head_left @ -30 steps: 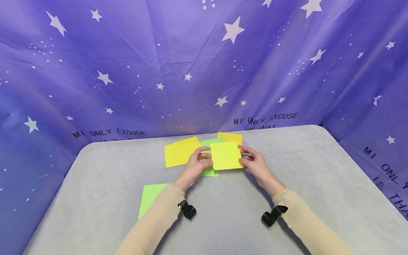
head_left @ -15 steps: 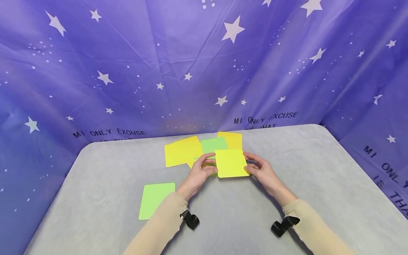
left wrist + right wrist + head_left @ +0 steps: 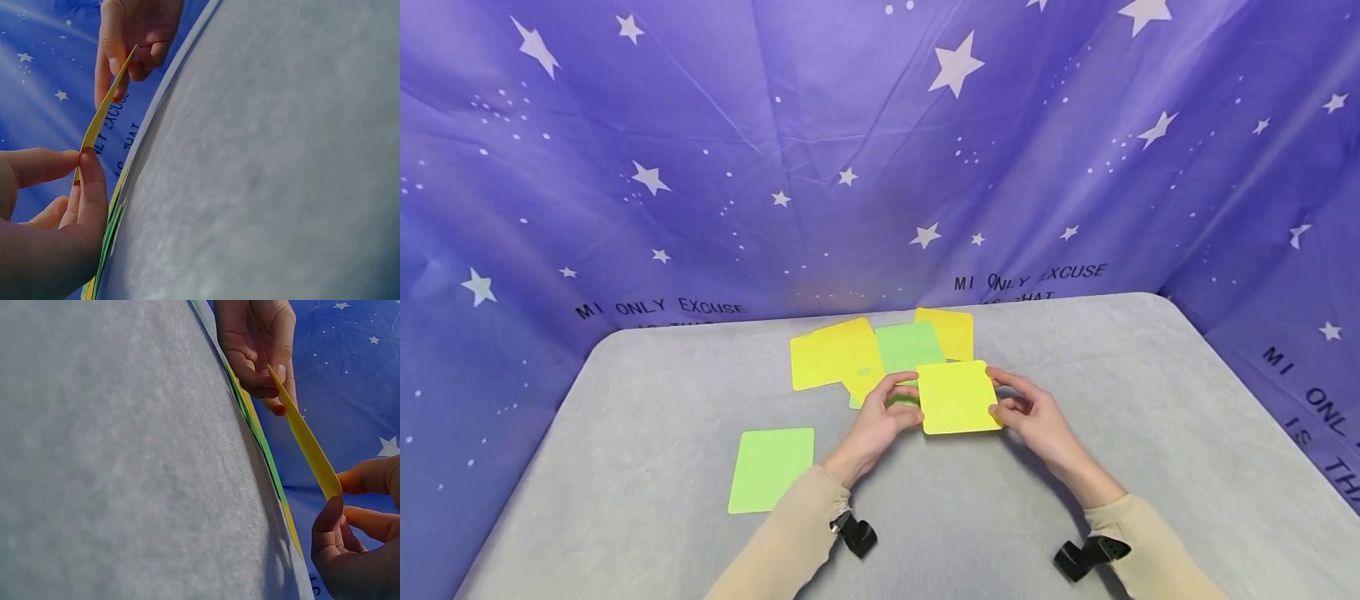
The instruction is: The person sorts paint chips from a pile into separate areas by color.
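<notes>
Between both hands a yellow square card (image 3: 958, 398) is held up off the table. My left hand (image 3: 878, 421) pinches its left edge between thumb and fingers, and my right hand (image 3: 1036, 418) pinches the right edge. In the left wrist view the yellow card (image 3: 103, 115) shows nearly edge-on, slightly bowed; the right wrist view shows the same yellow card (image 3: 306, 440) from the other side. Behind it, a green card (image 3: 908, 346) overlaps several yellow cards (image 3: 835, 352) lying on the table. Part of that group is hidden by the held card and left hand.
A single green card (image 3: 772, 469) lies apart at the left, near the left sleeve. Another yellow card (image 3: 957, 332) sits at the back of the group. The grey table (image 3: 647, 417) ends at a purple star-printed curtain (image 3: 850, 125).
Both hands have drawn the yellow card toward me and a little right, uncovering more of the green card behind. The separate green card at left is now fully visible as the left sleeve moved off it.
</notes>
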A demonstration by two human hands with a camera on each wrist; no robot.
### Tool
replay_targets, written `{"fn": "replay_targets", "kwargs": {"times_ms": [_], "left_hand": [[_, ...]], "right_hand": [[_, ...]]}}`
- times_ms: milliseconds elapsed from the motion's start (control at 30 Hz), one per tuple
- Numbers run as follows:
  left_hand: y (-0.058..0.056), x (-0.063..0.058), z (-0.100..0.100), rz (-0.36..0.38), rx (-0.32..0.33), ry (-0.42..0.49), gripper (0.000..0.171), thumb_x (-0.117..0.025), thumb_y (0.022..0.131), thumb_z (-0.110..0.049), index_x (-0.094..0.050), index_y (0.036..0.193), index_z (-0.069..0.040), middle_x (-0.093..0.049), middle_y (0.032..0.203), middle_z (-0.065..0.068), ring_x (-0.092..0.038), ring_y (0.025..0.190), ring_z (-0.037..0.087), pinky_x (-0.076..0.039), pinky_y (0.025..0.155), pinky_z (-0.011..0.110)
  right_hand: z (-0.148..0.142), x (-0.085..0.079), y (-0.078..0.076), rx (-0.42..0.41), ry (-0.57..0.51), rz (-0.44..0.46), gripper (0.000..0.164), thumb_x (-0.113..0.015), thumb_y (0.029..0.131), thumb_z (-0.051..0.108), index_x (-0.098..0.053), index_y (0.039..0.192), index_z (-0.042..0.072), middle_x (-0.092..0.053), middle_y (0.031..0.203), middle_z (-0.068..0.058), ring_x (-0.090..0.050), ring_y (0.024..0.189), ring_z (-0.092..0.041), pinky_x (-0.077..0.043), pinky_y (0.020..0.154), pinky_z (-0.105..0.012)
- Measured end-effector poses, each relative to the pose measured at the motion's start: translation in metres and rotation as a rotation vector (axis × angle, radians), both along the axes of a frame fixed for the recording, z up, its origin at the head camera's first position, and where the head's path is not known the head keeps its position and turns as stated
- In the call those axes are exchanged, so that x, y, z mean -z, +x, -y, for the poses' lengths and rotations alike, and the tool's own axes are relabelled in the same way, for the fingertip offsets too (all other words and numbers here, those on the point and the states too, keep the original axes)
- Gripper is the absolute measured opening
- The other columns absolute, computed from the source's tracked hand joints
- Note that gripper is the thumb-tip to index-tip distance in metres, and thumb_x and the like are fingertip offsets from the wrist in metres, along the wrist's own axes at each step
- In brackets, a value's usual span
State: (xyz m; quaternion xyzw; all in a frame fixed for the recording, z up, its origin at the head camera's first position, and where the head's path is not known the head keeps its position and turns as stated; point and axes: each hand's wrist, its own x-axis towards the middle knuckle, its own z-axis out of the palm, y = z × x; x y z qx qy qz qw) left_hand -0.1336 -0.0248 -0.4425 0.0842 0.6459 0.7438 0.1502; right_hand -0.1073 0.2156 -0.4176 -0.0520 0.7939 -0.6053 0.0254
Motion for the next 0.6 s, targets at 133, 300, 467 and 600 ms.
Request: {"fn": "replay_targets", "kwargs": {"times_ms": [133, 300, 467, 600], "left_hand": [[0.003, 0.0, -0.003, 0.009, 0.005, -0.012, 0.055, -0.062, 0.082, 0.014, -0.049, 0.134, 0.0, -0.057, 0.109, 0.013, -0.064, 0.089, 0.021, -0.053, 0.082, 0.031], [0.007, -0.002, -0.005, 0.019, 0.018, -0.014, 0.055, -0.062, 0.083, 0.014, -0.049, 0.134, -0.002, -0.057, 0.109, 0.012, -0.064, 0.091, 0.022, -0.054, 0.082, 0.032], [0.013, -0.002, -0.008, 0.03, 0.033, -0.002, 0.055, -0.061, 0.083, 0.015, -0.048, 0.134, 0.0, -0.055, 0.108, 0.012, -0.064, 0.09, 0.021, -0.054, 0.081, 0.031], [0.018, -0.002, -0.009, 0.036, 0.038, 0.004, 0.055, -0.06, 0.083, 0.016, -0.047, 0.134, 0.0, -0.055, 0.108, 0.013, -0.064, 0.088, 0.021, -0.053, 0.079, 0.03]], "right_hand": [[-0.003, -0.003, 0.004, -0.007, 0.007, 0.003, 0.055, -0.062, 0.087, -0.006, -0.046, 0.139, -0.004, -0.044, 0.127, -0.024, -0.053, 0.072, -0.008, -0.042, 0.056, -0.02], [-0.007, -0.005, 0.008, -0.018, 0.025, -0.016, 0.056, -0.062, 0.086, -0.007, -0.046, 0.139, -0.005, -0.044, 0.127, -0.024, -0.052, 0.072, -0.007, -0.04, 0.053, -0.02], [-0.011, -0.004, 0.013, -0.028, 0.047, -0.018, 0.056, -0.063, 0.086, -0.007, -0.045, 0.139, -0.006, -0.044, 0.127, -0.025, -0.052, 0.072, -0.007, -0.04, 0.052, -0.02], [-0.014, -0.003, 0.018, -0.039, 0.076, 0.002, 0.057, -0.063, 0.087, -0.004, -0.044, 0.141, -0.005, -0.043, 0.128, -0.025, -0.053, 0.072, -0.009, -0.041, 0.053, -0.021]]}}
